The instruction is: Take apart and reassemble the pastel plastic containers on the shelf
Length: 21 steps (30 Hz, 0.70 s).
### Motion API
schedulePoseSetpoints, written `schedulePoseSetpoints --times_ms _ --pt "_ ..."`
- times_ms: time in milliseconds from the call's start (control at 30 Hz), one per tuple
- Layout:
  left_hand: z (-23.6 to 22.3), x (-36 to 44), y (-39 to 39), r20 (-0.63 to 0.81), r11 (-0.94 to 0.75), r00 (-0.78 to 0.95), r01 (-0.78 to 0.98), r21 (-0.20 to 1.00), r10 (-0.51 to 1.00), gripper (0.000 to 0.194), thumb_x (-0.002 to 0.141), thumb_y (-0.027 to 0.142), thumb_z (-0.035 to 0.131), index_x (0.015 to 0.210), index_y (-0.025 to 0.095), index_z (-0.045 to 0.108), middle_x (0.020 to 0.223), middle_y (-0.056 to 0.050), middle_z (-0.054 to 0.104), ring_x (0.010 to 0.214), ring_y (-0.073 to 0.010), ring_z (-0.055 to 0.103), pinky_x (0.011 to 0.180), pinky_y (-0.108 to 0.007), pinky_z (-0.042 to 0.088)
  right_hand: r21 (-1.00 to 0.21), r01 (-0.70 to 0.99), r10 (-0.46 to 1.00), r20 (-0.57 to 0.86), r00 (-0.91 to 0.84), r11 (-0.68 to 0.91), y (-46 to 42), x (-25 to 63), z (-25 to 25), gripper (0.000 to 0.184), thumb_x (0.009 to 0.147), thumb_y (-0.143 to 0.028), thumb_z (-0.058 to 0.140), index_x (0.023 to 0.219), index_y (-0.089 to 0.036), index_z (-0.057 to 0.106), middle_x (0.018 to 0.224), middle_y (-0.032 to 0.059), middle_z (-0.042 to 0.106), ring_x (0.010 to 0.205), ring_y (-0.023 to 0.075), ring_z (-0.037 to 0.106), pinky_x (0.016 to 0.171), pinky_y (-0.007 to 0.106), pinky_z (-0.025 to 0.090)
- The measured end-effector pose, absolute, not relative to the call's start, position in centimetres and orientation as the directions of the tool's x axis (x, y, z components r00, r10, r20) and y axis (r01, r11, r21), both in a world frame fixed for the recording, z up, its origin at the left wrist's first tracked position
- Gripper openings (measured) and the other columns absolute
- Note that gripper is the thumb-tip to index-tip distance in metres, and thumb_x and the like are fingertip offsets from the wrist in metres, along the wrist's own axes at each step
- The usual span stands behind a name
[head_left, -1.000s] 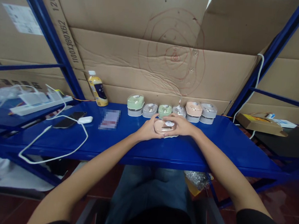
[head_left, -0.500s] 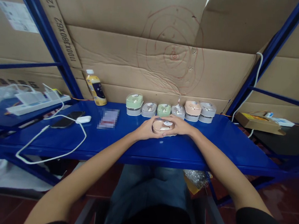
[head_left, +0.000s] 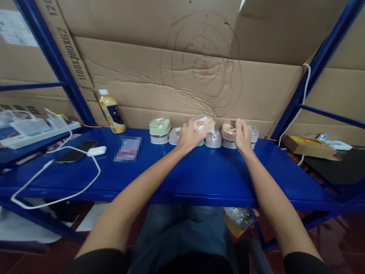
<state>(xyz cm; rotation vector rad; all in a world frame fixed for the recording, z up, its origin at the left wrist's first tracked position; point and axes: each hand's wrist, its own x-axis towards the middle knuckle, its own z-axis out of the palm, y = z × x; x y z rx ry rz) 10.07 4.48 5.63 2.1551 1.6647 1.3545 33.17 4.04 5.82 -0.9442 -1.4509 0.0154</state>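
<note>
My left hand is closed around a small peach rounded box with a clear lid and a white label. It holds the box raised over the middle of a row of similar boxes. My right hand has let go and is open, fingers up, in front of the right end of the row. It partly covers a peach-topped stack and a grey box. A green-topped stack stands at the left end. Between them are grey boxes and a green one mostly hidden by my left hand.
The blue shelf carries a yellow drink bottle, a blurred-out card, a dark phone and a looping white cable. A white power strip lies at left. Cardboard backs the shelf.
Both hands held the peach box near the shelf's middle. The left hand has lifted it back toward the row; the right hand has released it and moved right. The view has shifted slightly.
</note>
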Motion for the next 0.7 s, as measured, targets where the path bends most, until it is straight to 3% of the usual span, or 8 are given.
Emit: schedulePoseSetpoints --times_ms 133,333,500,600,700 --pt "5.8 15.6 6.3 0.489 -0.255 -0.072 0.781 0.57 0.87 0.074 0.081 0.05 0.081 0.135 0.009 0.051 0.13 -0.029 0.062 0.124 -0.0423 0.059 0.101 -0.05 0.044 -0.535 0.566 0.528 0.826 0.195 0.628 4.5 34.0 5.3 0.063 0.101 -0.071 0.034 0.097 -0.021 0.073 0.099 0.012 0.075 0.088 0.0256 0.07 0.087 0.047 0.057" --pt "4.4 19.8 6.5 0.524 -0.297 -0.02 0.805 0.514 0.852 0.065 0.095 0.044 0.069 0.136 -0.001 0.045 0.132 -0.039 0.054 0.129 -0.0423 0.051 0.103 -0.053 0.036 -0.505 0.608 0.51 0.84 0.185 0.613 4.2 33.6 5.5 0.064 0.103 -0.069 0.03 0.094 -0.022 0.072 0.093 0.0111 0.074 0.087 0.0255 0.069 0.086 0.045 0.056" --pt "4.5 18.9 6.3 0.558 -0.294 0.013 0.86 0.417 0.83 0.065 0.106 0.049 0.043 0.148 0.0 0.04 0.128 -0.033 0.06 0.122 -0.0417 0.055 0.102 -0.055 0.038 -0.471 0.628 0.505 0.852 0.141 0.619 3.6 33.2 5.7 0.065 0.104 -0.069 0.028 0.092 -0.023 0.072 0.093 0.0104 0.073 0.088 0.0249 0.068 0.085 0.044 0.055" --pt "5.3 15.4 6.9 0.57 -0.247 0.0 0.902 0.355 0.822 0.058 0.106 0.041 0.039 0.151 0.005 0.041 0.132 -0.029 0.059 0.125 -0.0414 0.054 0.102 -0.053 0.039 -0.452 0.643 0.498 0.858 0.125 0.618 3.3 33.0 5.8 0.064 0.105 -0.068 0.028 0.093 -0.023 0.072 0.093 0.01 0.073 0.09 0.0248 0.068 0.087 0.043 0.054" --pt "5.4 10.6 7.8 0.567 -0.21 0.076 0.962 0.176 0.82 0.049 0.102 0.033 0.039 0.144 0.01 0.051 0.141 -0.025 0.057 0.13 -0.0396 0.051 0.106 -0.051 0.039 -0.438 0.655 0.494 0.862 0.112 0.616 3.1 32.8 5.8 0.064 0.105 -0.066 0.027 0.091 -0.022 0.071 0.092 0.0103 0.073 0.089 0.0248 0.068 0.088 0.043 0.052"
